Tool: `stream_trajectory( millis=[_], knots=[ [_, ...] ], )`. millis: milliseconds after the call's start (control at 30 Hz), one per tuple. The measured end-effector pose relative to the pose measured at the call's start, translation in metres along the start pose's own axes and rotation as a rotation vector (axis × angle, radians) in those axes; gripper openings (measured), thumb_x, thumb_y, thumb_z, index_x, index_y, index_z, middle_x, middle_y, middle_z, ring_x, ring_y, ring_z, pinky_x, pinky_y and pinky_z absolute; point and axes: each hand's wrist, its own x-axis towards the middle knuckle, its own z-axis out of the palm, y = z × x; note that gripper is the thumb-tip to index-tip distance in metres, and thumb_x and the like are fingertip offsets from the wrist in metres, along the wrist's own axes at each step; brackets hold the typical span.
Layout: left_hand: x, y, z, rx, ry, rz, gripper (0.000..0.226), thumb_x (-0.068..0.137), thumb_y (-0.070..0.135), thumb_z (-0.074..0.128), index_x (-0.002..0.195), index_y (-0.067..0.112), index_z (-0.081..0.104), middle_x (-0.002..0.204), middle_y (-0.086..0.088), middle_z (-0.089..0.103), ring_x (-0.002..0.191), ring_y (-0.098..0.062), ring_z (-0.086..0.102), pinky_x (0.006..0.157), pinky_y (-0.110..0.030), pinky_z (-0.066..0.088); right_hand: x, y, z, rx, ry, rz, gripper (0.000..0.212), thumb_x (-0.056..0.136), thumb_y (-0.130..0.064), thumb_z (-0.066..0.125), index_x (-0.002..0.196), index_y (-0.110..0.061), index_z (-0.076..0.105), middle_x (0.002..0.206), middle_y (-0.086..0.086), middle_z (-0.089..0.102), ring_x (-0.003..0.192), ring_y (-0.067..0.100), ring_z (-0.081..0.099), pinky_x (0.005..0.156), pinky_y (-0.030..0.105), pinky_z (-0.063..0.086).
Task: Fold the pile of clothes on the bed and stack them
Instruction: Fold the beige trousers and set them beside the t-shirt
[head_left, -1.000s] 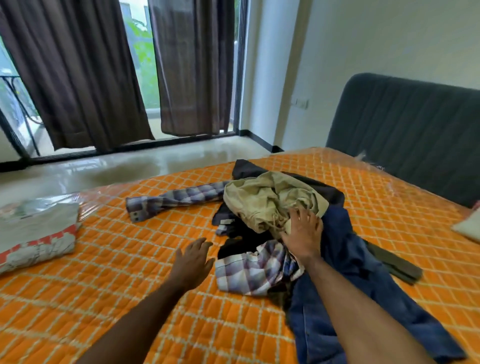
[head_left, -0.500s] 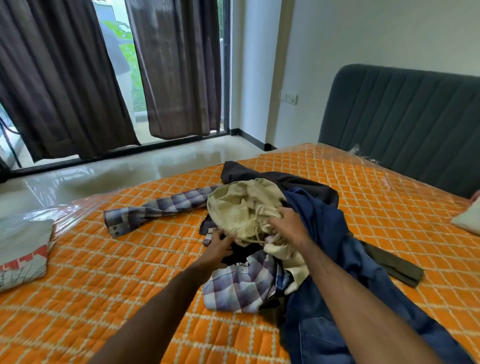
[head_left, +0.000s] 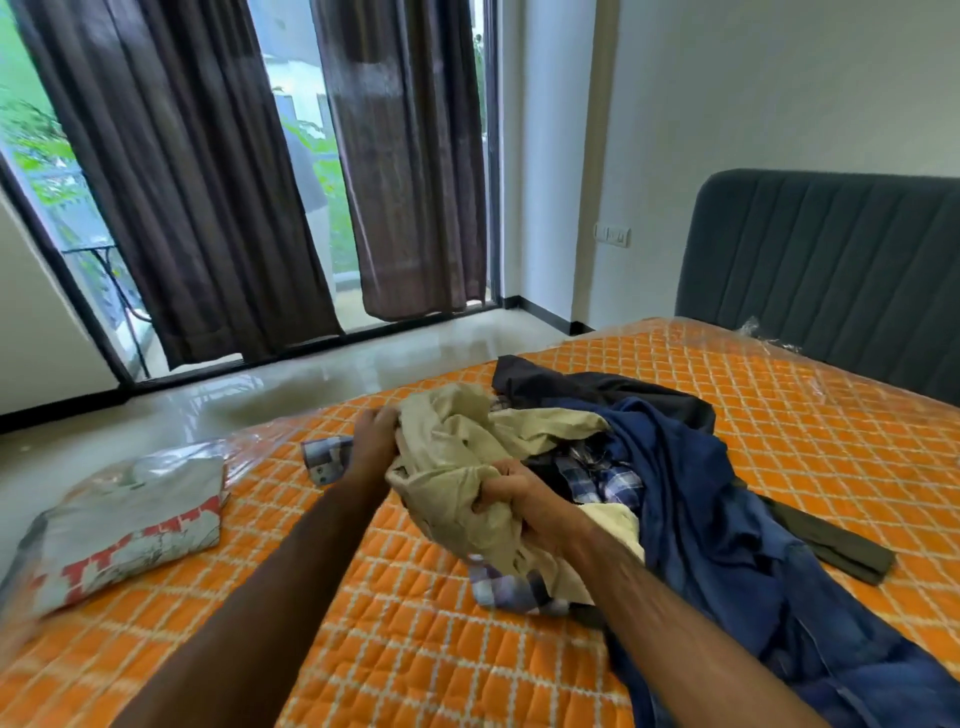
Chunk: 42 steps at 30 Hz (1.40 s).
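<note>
A crumpled beige garment (head_left: 457, 457) is lifted off the pile in the middle of the orange quilted bed (head_left: 395, 649). My left hand (head_left: 375, 441) grips its far left edge and my right hand (head_left: 519, 499) grips its lower front fold. Under and beside it lie a blue-and-white plaid shirt (head_left: 597, 480), a dark blue garment (head_left: 701, 499), a black garment (head_left: 587, 384) and a dark olive piece (head_left: 831, 545). A plaid cuff (head_left: 324, 460) shows left of my left hand.
A plastic-wrapped grey and red package (head_left: 130, 519) lies on the bed at the left. The dark padded headboard (head_left: 831, 270) stands at the right. Brown curtains (head_left: 208, 182) hang before the glass doors beyond the glossy floor (head_left: 260, 384).
Both hands have closed on the beige garment and raised it toward the left, off the pile. The view has swung left and up.
</note>
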Motion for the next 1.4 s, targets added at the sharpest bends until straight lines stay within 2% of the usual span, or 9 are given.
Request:
stream_trajectory(
  millis=[267, 400, 500, 700, 833, 967, 1100, 1300, 1400],
  knots=[
    [-0.046, 0.164, -0.124, 0.160, 0.050, 0.493, 0.013, 0.077, 0.013, 0.066, 0.090, 0.013, 0.069, 0.077, -0.001, 0.065, 0.064, -0.004, 0.057, 0.054, -0.018, 0.047, 0.040, -0.028, 0.067, 0.275, 0.010, -0.169, 0.062, 0.056, -0.033, 0.080, 0.113, -0.011, 0.069, 0.103, 0.003, 0.078, 0.091, 0.018, 0.075, 0.073, 0.034, 0.059],
    [-0.064, 0.217, -0.173, 0.511, -0.162, 0.681, 0.015, 0.083, 0.003, 0.078, 0.093, 0.011, 0.071, 0.086, 0.001, 0.070, 0.075, 0.000, 0.062, 0.069, -0.015, 0.050, 0.057, -0.055, 0.098, -0.587, -0.260, -0.199, 0.044, 0.072, -0.005, 0.068, 0.116, -0.014, 0.070, 0.109, -0.021, 0.074, 0.099, -0.002, 0.066, 0.086, 0.026, 0.053],
    [-0.077, 0.238, -0.210, 0.746, -0.300, 0.752, 0.028, 0.083, 0.013, 0.082, 0.108, 0.008, 0.072, 0.099, 0.002, 0.073, 0.088, -0.001, 0.066, 0.080, -0.017, 0.051, 0.059, -0.074, 0.117, -1.083, -0.534, -0.092, 0.039, 0.075, 0.001, 0.069, 0.113, 0.010, 0.068, 0.106, 0.009, 0.073, 0.082, 0.000, 0.064, 0.077, 0.021, 0.053],
    [-0.111, 0.209, -0.246, 1.100, -0.414, 0.797, 0.043, 0.080, 0.012, 0.084, 0.120, 0.022, 0.072, 0.103, 0.011, 0.069, 0.093, -0.001, 0.065, 0.081, -0.019, 0.051, 0.049, -0.131, 0.166, -0.699, 0.314, -0.688, 0.030, 0.073, -0.002, 0.053, 0.069, -0.029, 0.067, 0.073, -0.006, 0.068, 0.066, 0.003, 0.059, 0.063, 0.025, 0.043],
    [-0.133, 0.175, -0.243, 0.910, -0.434, 0.818, 0.036, 0.081, 0.012, 0.082, 0.114, 0.021, 0.073, 0.077, 0.009, 0.053, 0.066, -0.003, 0.049, 0.063, -0.021, 0.040, 0.061, -0.103, 0.186, -0.850, -0.245, -0.355, 0.053, 0.086, -0.005, 0.071, 0.134, -0.022, 0.057, 0.129, -0.007, 0.060, 0.112, 0.004, 0.056, 0.089, 0.006, 0.041],
    [-0.148, 0.153, -0.244, 0.844, -0.409, 0.861, 0.036, 0.082, 0.009, 0.081, 0.115, 0.020, 0.072, 0.082, 0.005, 0.055, 0.072, -0.006, 0.051, 0.066, -0.020, 0.042, 0.071, -0.063, 0.198, -0.837, -0.302, -0.254, 0.047, 0.070, -0.030, 0.064, 0.115, -0.015, 0.068, 0.099, -0.002, 0.069, 0.087, 0.010, 0.061, 0.075, 0.029, 0.048],
    [-0.140, 0.115, -0.275, 1.013, -0.277, 0.681, 0.035, 0.085, 0.022, 0.075, 0.119, 0.020, 0.068, 0.099, 0.002, 0.063, 0.083, -0.007, 0.062, 0.068, -0.014, 0.047, 0.076, -0.046, 0.201, -0.965, -0.056, -0.396, 0.010, 0.073, -0.019, 0.063, 0.081, -0.020, 0.069, 0.076, -0.002, 0.067, 0.074, 0.007, 0.056, 0.067, 0.031, 0.039],
    [-0.148, 0.079, -0.303, 1.047, -0.115, 0.341, 0.009, 0.095, 0.012, 0.064, 0.095, 0.016, 0.072, 0.073, 0.000, 0.072, 0.056, -0.010, 0.070, 0.055, -0.032, 0.060, 0.087, -0.039, 0.188, -0.987, 0.163, -0.292, 0.026, 0.083, -0.008, 0.061, 0.069, -0.029, 0.056, 0.075, -0.006, 0.061, 0.081, 0.021, 0.060, 0.067, 0.036, 0.039],
    [-0.152, 0.078, -0.299, 0.715, -0.374, 0.155, 0.017, 0.100, 0.026, 0.064, 0.112, 0.015, 0.071, 0.091, -0.008, 0.077, 0.081, -0.025, 0.076, 0.063, -0.045, 0.062, 0.095, -0.034, 0.180, -0.946, 0.245, -0.208, 0.016, 0.087, -0.006, 0.057, 0.079, -0.019, 0.062, 0.084, 0.004, 0.067, 0.086, 0.029, 0.061, 0.072, 0.038, 0.042]
  ],
)
